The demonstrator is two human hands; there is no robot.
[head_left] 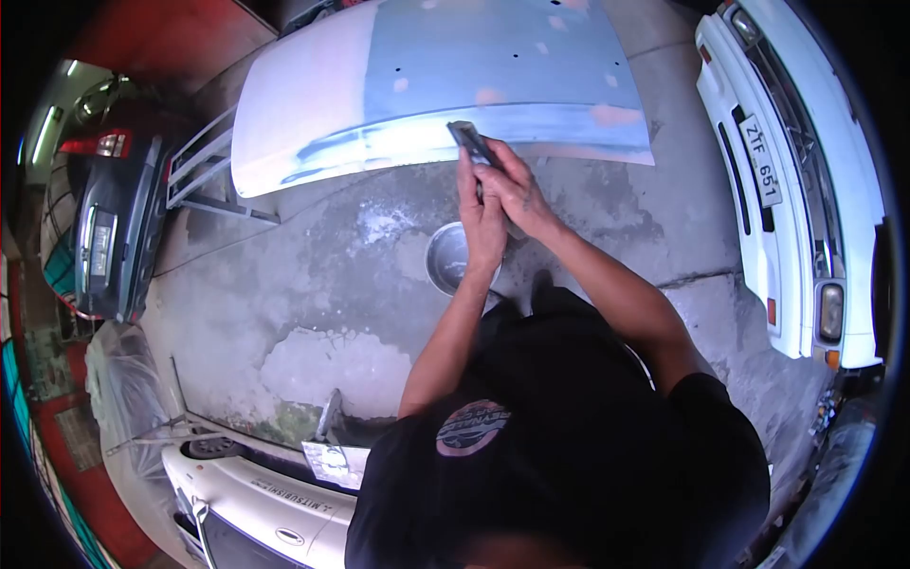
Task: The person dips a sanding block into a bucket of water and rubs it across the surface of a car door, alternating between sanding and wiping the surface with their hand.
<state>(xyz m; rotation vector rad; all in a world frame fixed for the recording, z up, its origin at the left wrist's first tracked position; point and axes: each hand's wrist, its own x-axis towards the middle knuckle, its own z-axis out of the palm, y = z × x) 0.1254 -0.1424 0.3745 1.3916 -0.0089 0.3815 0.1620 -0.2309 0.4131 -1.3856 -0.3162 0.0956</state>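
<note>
A dark grey, narrow flat block (464, 134), like a sanding block, points away from me with its far end over the near edge of a painted vehicle panel (427, 81). My left hand (485, 223) is closed round its left side, fingers stretched along it. From the right, my right hand (517, 192) wraps over the same block, thumb crossing toward the left hand. The panel is pale pinkish-white at left and light blue at right, with pinkish patches, small holes and a glossy streaked band along its near edge.
Below my hands a round metal basin (441, 264) stands on the stained concrete floor (313, 284). A metal stand (213, 175) supports the panel's left end. A white vehicle (758, 223) is at right, a dark car (114, 218) at left, and a white vehicle part (275, 512) lies lower left.
</note>
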